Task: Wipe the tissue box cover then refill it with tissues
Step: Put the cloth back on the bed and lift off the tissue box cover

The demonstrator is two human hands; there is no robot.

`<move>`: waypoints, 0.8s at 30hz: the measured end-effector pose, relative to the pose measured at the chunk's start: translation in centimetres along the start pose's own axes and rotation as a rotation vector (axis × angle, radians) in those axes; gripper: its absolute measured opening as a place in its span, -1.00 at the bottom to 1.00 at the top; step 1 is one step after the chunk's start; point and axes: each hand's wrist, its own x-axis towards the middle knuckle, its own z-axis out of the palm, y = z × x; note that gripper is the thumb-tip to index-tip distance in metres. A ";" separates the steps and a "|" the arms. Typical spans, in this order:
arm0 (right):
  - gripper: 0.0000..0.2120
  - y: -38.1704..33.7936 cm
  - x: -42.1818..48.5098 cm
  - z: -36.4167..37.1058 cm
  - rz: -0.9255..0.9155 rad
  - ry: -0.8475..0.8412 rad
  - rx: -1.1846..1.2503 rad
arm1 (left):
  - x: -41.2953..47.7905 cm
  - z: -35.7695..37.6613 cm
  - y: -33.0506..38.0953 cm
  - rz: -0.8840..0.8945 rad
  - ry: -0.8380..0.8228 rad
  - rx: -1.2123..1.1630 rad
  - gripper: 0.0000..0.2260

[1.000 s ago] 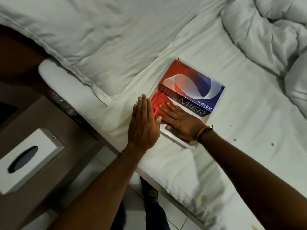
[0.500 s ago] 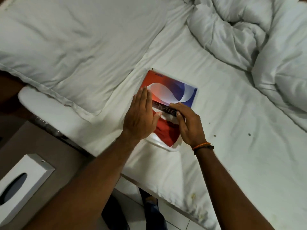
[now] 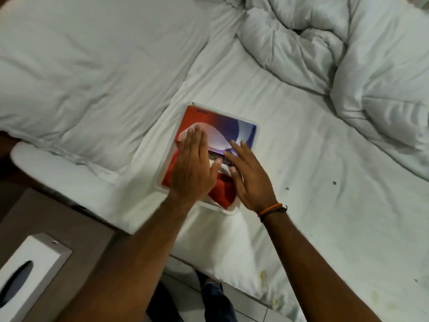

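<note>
Tissue pack [image 3: 234, 126]: red, white and blue printed box, lying flat on the bed sheet [image 3: 301, 159], near the bed's near edge and just right of the pillow's lower right corner; its near half is hidden under both hands.
White tray [image 3: 160, 180]: shallow white piece under the pack, its rim showing along the left side and at the near end; what it is exactly cannot be told.
Red cloth [image 3: 224, 195]: bunched inside the tray at its near end, below the pack, between the two wrists.
Left hand [image 3: 192, 168]: open, fingers straight and together, palm down on the left part of the pack and cloth; gripping nothing.
Right hand [image 3: 249, 175]: open, fingers spread, palm down on the right part of the pack; thumb tucked toward the left hand. An orange and black band [image 3: 271, 208] sits on the wrist.
Tissue box cover [image 3: 27, 273]: white, with a dark oval slot, on the brown bedside table [image 3: 69, 219] at the lower left corner, well apart from the hands.
Pillow [image 3: 92, 66]: white, upper left of the bed.
Duvet [image 3: 348, 54]: white, crumpled, upper right.
</note>
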 end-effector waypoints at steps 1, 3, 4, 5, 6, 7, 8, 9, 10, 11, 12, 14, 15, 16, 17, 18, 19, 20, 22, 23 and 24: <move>-0.60 -1.0 0.3 0.7 -0.043 -0.024 -0.006 | -1.3 -0.2 -0.7 -0.029 0.016 -0.014 -0.34; -0.60 -3.5 0.7 2.6 -0.127 -0.065 0.010 | -4.3 -0.6 -2.6 -0.059 0.050 0.005 -0.38; -0.60 -4.8 1.0 3.7 -0.172 -0.082 0.026 | -5.7 -0.9 -3.9 -0.077 0.063 0.035 -0.38; -0.60 -6.0 1.2 4.6 -0.211 -0.098 0.040 | -6.8 -1.2 -5.0 -0.102 0.063 0.055 -0.38; -0.61 -7.5 1.5 6.0 -0.254 -0.119 0.058 | -8.2 -1.8 -6.6 -0.150 0.062 0.066 -0.37; -0.61 -9.2 1.6 7.4 -0.290 -0.148 0.080 | -9.6 -2.4 -8.2 -0.204 0.066 0.070 -0.36; -0.62 -11.0 1.7 8.9 -0.315 -0.186 0.106 | -11.2 -2.9 -9.9 -0.262 0.081 0.077 -0.37; -0.63 -12.8 1.7 10.5 -0.339 -0.230 0.134 | -13.0 -3.5 -11.7 -0.321 0.098 0.080 -0.37; -0.63 -14.6 1.6 11.9 -0.362 -0.272 0.154 | -14.6 -4.1 -13.4 -0.378 0.102 0.063 -0.36; -0.63 -16.7 1.5 13.7 -0.396 -0.319 0.167 | -16.7 -5.0 -15.4 -0.454 0.105 0.044 -0.35; -0.62 -18.8 1.3 15.4 -0.433 -0.370 0.172 | -18.9 -5.8 -17.3 -0.527 0.108 0.034 -0.34; -0.60 -22.8 0.8 18.8 -0.499 -0.473 0.168 | -23.9 -7.2 -20.9 -0.650 0.134 0.057 -0.33; -0.60 -24.3 0.5 20.2 -0.519 -0.513 0.166 | -26.0 -7.8 -22.2 -0.695 0.146 0.068 -0.33; -0.61 -26.1 0.1 22.0 -0.543 -0.558 0.168 | -28.7 -8.4 -23.6 -0.757 0.157 0.082 -0.32; -0.60 -27.6 -0.4 23.7 -0.563 -0.607 0.167 | -31.2 -9.0 -24.9 -0.815 0.160 0.096 -0.31; -0.60 -29.0 -0.9 25.4 -0.578 -0.657 0.154 | -33.6 -9.4 -26.2 -0.861 0.153 0.105 -0.30; -0.59 -30.3 -1.4 27.2 -0.594 -0.710 0.140 | -36.0 -9.7 -27.5 -0.899 0.140 0.107 -0.29; -0.59 -31.2 -1.7 28.8 -0.609 -0.754 0.127 | -37.8 -9.8 -28.6 -0.924 0.121 0.101 -0.27; -0.60 -32.9 -2.2 32.8 -0.647 -0.842 0.100 | -42.0 -9.4 -31.0 -0.984 0.098 0.098 -0.24; -0.60 -33.6 -2.3 34.8 -0.666 -0.885 0.078 | -43.9 -9.0 -32.1 -1.013 0.091 0.093 -0.22; -0.60 -34.0 -2.2 36.7 -0.678 -0.923 0.048 | -45.5 -8.6 -33.0 -1.044 0.086 0.080 -0.22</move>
